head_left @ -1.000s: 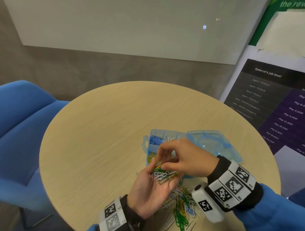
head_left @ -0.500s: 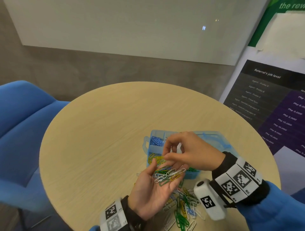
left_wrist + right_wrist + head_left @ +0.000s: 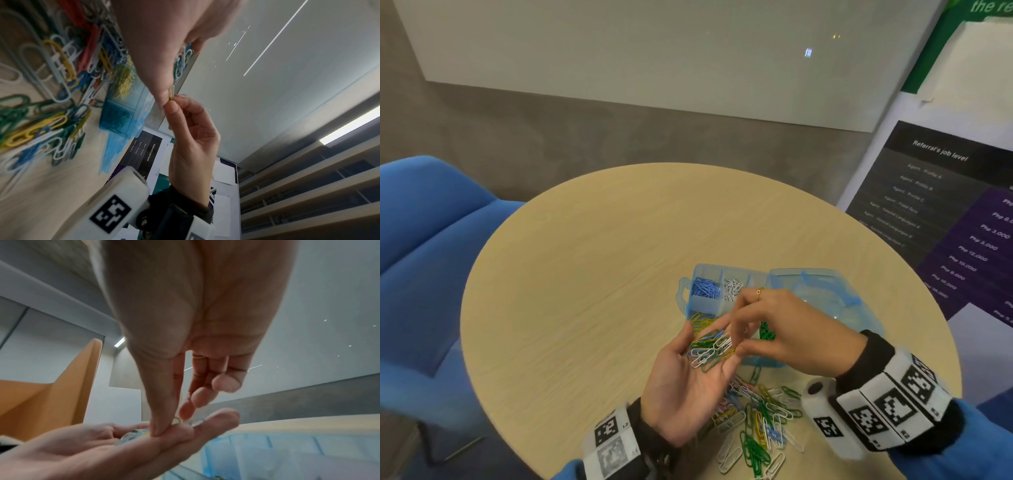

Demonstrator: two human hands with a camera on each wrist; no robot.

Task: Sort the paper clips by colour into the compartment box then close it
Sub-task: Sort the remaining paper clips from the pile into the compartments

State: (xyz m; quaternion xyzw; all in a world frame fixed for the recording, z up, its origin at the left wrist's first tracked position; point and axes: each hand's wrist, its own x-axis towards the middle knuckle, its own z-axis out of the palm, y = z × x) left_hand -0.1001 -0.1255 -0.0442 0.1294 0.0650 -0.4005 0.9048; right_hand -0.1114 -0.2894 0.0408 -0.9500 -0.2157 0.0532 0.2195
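Head: poster [image 3: 941, 192] reads "Referral's job level".

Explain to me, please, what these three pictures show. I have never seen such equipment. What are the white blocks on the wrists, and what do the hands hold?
No machine works here: a person sorts paper clips with bare hands. One camera sits on the head, and the white blocks are cameras strapped to each wrist, so you get three views of one moment. The head view shows a round table with an open blue compartment box holding blue, white, yellow and green clips, and a loose pile of mixed clips nearer the person. The left hand lies palm up, cupping a small heap of clips. The right hand pinches one yellowish clip at the left fingertips.
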